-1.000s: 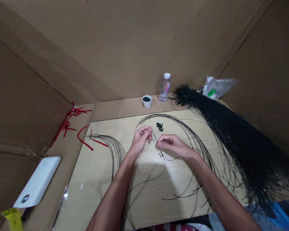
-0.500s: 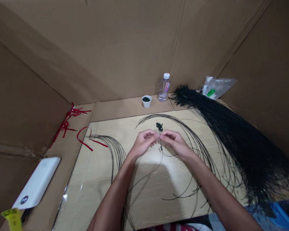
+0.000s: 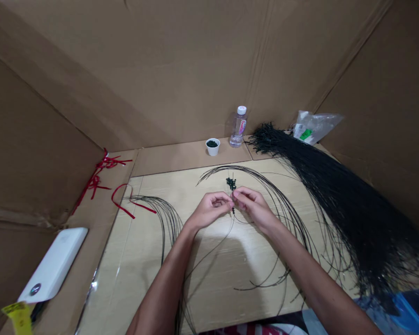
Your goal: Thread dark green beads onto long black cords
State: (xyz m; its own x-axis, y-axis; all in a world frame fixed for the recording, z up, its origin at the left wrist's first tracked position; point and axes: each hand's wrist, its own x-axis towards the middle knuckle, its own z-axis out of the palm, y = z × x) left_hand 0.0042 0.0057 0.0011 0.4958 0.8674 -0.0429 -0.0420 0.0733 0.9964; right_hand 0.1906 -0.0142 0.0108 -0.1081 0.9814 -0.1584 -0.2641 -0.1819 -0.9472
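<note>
My left hand [image 3: 212, 208] and my right hand [image 3: 253, 204] meet over the middle of the table. Both are closed in a pinch on a thin black cord [image 3: 233, 194], whose tip points up past the fingers. Several small dark beads [image 3: 233, 211] sit on the cord just below the fingertips. Right behind the fingers is a small heap of dark green beads [image 3: 231, 182] on the table. My fingers hide whether a loose bead is between them. From the beaded part, the thin cord curves down toward my left forearm.
Loose black cords [image 3: 293, 223] arc around my right arm, and a thick black bundle [image 3: 321, 181] lies at the right. Behind stand a white cup of beads [image 3: 212, 150] and a bottle [image 3: 238, 128]. Red ribbons [image 3: 117, 202] and a white device [image 3: 56, 265] are at left.
My left hand has shifted slightly right and down along the cord, closer to my right fingers. The right fingers sit a little higher, and the cord tip now shows above them.
</note>
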